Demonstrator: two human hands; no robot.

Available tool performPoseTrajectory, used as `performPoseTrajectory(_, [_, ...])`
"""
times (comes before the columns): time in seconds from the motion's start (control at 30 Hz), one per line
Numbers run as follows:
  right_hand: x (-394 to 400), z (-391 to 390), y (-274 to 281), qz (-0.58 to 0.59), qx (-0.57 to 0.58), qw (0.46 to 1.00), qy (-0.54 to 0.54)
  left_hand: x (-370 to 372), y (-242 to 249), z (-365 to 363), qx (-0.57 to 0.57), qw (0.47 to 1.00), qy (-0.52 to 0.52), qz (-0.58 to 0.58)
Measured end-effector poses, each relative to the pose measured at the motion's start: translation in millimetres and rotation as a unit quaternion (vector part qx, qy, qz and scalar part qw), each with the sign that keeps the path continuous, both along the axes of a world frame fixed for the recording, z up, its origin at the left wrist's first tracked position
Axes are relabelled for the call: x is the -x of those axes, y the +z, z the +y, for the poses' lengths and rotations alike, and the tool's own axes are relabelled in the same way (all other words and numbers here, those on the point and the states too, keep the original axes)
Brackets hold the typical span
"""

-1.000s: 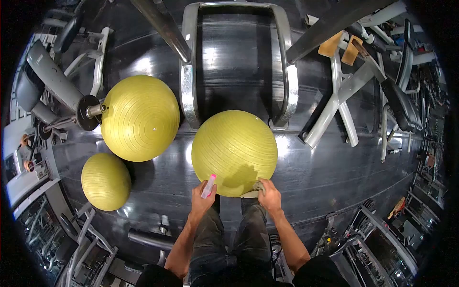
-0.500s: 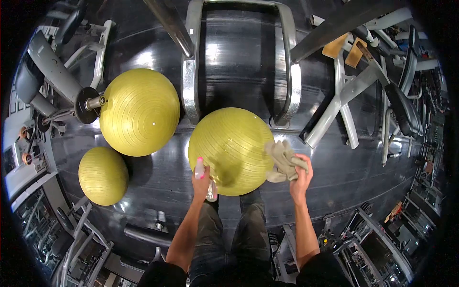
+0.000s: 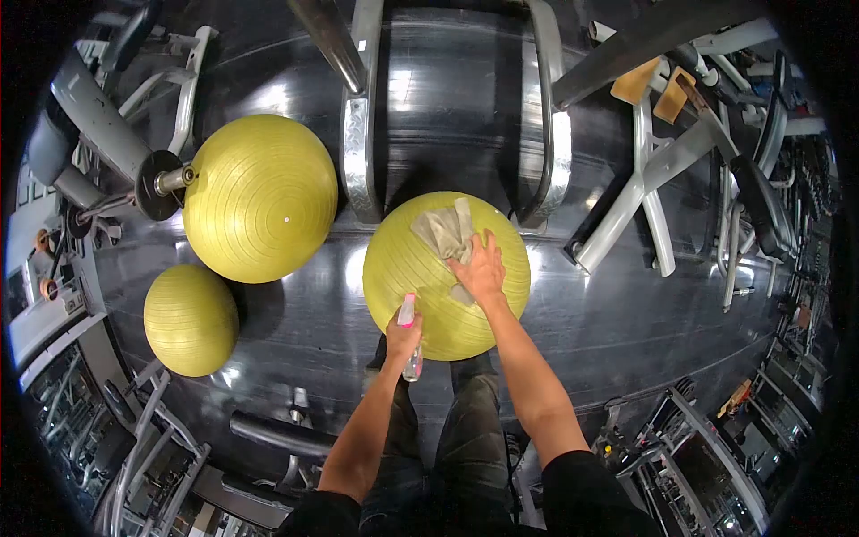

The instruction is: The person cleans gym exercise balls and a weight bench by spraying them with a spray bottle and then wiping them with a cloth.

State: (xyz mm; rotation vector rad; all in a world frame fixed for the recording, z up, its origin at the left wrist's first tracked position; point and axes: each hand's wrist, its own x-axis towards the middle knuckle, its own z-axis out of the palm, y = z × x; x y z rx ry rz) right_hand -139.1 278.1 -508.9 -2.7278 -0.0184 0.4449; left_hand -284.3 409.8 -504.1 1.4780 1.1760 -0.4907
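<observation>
A yellow-green exercise ball [image 3: 394, 259] stands on the floor just in front of my legs. My right hand [image 3: 483, 273] lies on top of it, fingers bent and somewhat spread, over a crumpled beige cloth [image 3: 440, 229]. Part of the cloth sticks out beyond the fingers and a small piece shows below the palm. My left hand [image 3: 403, 340] is wrapped around a clear spray bottle [image 3: 412, 365] with a pink and white nozzle, close against the ball's near left side. The fist hides the bottle's middle.
A large yellow-green ball [image 3: 259, 197] and a smaller one [image 3: 191, 320] rest at left, near a plate-loading peg [image 3: 170, 181]. A grey metal machine frame [image 3: 356, 152] stands just beyond my ball. Another frame [image 3: 617, 224] is at right; a padded bar [image 3: 282, 435] lies lower left.
My right hand has moved left with the cloth, from beside the ball onto its top. My left hand has shifted slightly right and still holds the spray bottle.
</observation>
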Motion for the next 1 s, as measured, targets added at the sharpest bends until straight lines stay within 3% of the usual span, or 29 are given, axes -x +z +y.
performPoseTrajectory(0.1, [9, 2, 8, 0.055, -0.057, 0.997, 0.017, 14, -18, -5, 0.029, 0.999, 0.026, 0.004])
performPoseTrajectory(0.2, [29, -3, 13, 0.106, -0.113, 0.935, 0.319, 15, -22, -4, 0.032, 0.999, 0.036, 0.0])
performPoseTrajectory(0.3, [19, -23, 11, 0.043, -0.129, 0.921, 0.365, 14, -9, 1, 0.006, 1.0, 0.013, 0.007])
performPoseTrajectory(0.33, [12, -31, 4, 0.044, -0.13, 0.921, 0.365, 14, -5, 2, -0.007, 1.0, -0.001, 0.014])
performPoseTrajectory(0.4, [-3, -39, -12, 0.015, -0.024, 0.994, 0.106, 12, -3, 3, -0.012, 1.0, -0.01, 0.02])
performPoseTrajectory(0.5, [16, -34, -23, 0.04, -0.043, 0.996, 0.069, 19, -11, 1, -0.012, 1.0, -0.005, 0.016])
performPoseTrajectory(0.53, [21, -34, -16, 0.039, -0.042, 0.996, 0.069, 22, -19, 0, -0.009, 1.0, 0.016, 0.006])
performPoseTrajectory(0.6, [34, -36, 1, -0.001, -0.17, 0.932, 0.32, 35, -29, 7, -0.003, 1.0, 0.017, 0.006])
performPoseTrajectory(0.67, [26, -48, 6, 0.02, -0.161, 0.931, 0.326, 51, -34, 9, 0.004, 1.0, 0.017, 0.008])
performPoseTrajectory(0.73, [14, -50, -1, 0.037, -0.151, 0.931, 0.331, 57, -32, 8, -0.059, 0.997, -0.046, -0.029])
performPoseTrajectory(0.8, [3, -48, -11, 0.056, -0.049, 0.997, 0.016, 53, -29, 4, -0.114, 0.986, -0.107, -0.055])
performPoseTrajectory(0.83, [6, -45, -12, 0.055, -0.047, 0.997, 0.015, 48, -24, 0, -0.167, 0.969, -0.166, -0.08])
performPoseTrajectory(0.93, [24, -27, -7, 0.032, -0.097, 0.995, 0.018, 33, -10, -8, -0.144, 0.979, -0.134, -0.05])
performPoseTrajectory(1.0, [40, -24, 3, 0.017, -0.204, 0.947, 0.249, 29, -15, -8, -0.168, 0.974, -0.135, -0.072])
